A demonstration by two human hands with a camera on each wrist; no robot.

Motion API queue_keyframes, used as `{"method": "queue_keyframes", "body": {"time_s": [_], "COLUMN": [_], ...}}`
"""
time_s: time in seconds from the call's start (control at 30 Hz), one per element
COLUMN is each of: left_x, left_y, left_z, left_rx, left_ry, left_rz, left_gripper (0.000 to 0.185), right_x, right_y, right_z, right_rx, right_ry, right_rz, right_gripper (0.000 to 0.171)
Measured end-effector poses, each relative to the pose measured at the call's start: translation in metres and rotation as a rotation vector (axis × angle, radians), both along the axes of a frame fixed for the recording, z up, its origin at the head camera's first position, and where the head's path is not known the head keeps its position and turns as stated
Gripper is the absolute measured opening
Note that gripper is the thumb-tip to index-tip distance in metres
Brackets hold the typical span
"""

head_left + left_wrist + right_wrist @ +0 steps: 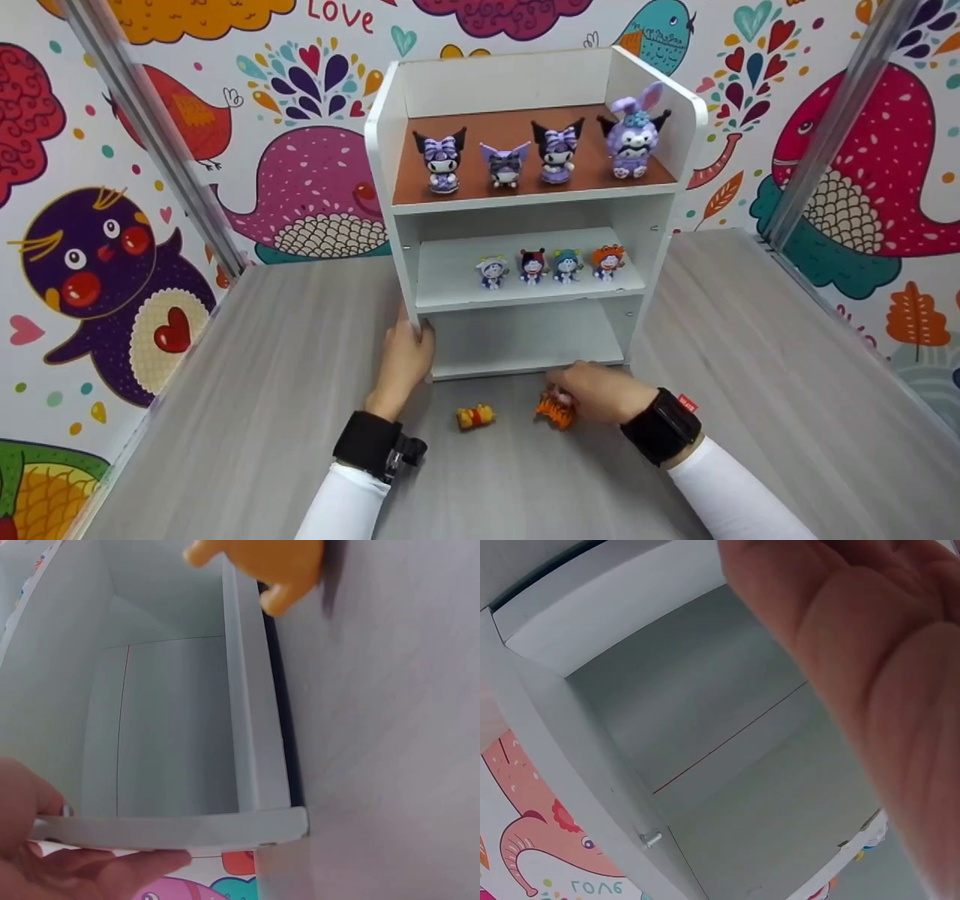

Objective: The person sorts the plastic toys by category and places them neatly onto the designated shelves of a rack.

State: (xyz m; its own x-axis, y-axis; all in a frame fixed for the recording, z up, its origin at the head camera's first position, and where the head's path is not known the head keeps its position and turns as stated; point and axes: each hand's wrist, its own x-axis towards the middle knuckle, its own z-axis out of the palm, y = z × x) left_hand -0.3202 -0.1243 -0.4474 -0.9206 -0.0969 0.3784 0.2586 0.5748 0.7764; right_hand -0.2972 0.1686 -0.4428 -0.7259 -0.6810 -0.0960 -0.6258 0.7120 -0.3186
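Note:
A small white shelf unit stands on the wood-grain surface. My left hand grips the lower front edge of its left side panel. In the left wrist view the thumb lies inside the panel and the fingers outside it. My right hand pinches an orange figurine low in front of the bottom shelf; its fingertips hide part of the figurine. The right wrist view shows the hand's side, not the figurine. A yellow figurine with a red band lies between the hands.
Several purple-and-black figurines stand on the brown top shelf. Several small figurines line the middle shelf. Cartoon-patterned walls rise behind and at both sides, with metal posts at the corners.

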Motion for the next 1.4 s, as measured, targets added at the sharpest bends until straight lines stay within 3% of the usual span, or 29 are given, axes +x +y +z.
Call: {"method": "queue_keyframes", "body": {"time_s": [0.23, 0.5, 0.77, 1.0, 1.23, 1.4], "left_x": [0.000, -0.001, -0.001, 0.000, -0.002, -0.001], "left_y": [-0.001, -0.001, -0.001, -0.001, -0.001, -0.001], "left_z": [-0.001, -0.001, -0.003, 0.000, -0.003, -0.001], "left_rx": [0.001, -0.001, -0.014, 0.009, 0.003, -0.002], "left_ry": [-0.013, -0.019, -0.006, -0.009, -0.007, -0.007], "left_rz": [0.011, -0.002, -0.006, -0.007, -0.006, -0.002], "left_gripper": [0.057, 0.062, 0.061, 0.062, 0.063, 0.062], "right_x": [-0.001, -0.005, -0.008, -0.014, -0.020, -0.026], "right_y": [0.001, 0.009, 0.011, 0.011, 0.013, 0.014], "right_z": [0.002, 0.013, 0.020, 0.018, 0.015, 0.011], "right_rx": [-0.005, -0.157, -0.257, -0.382, -0.416, -0.444], "right_ry": [0.038, 0.109, 0.182, 0.306, 0.330, 0.352], "right_rz": [0.032, 0.068, 0.056, -0.025, -0.158, -0.280], "right_gripper": [0.008, 0.034, 0.037, 0.030, 0.039, 0.023]}}
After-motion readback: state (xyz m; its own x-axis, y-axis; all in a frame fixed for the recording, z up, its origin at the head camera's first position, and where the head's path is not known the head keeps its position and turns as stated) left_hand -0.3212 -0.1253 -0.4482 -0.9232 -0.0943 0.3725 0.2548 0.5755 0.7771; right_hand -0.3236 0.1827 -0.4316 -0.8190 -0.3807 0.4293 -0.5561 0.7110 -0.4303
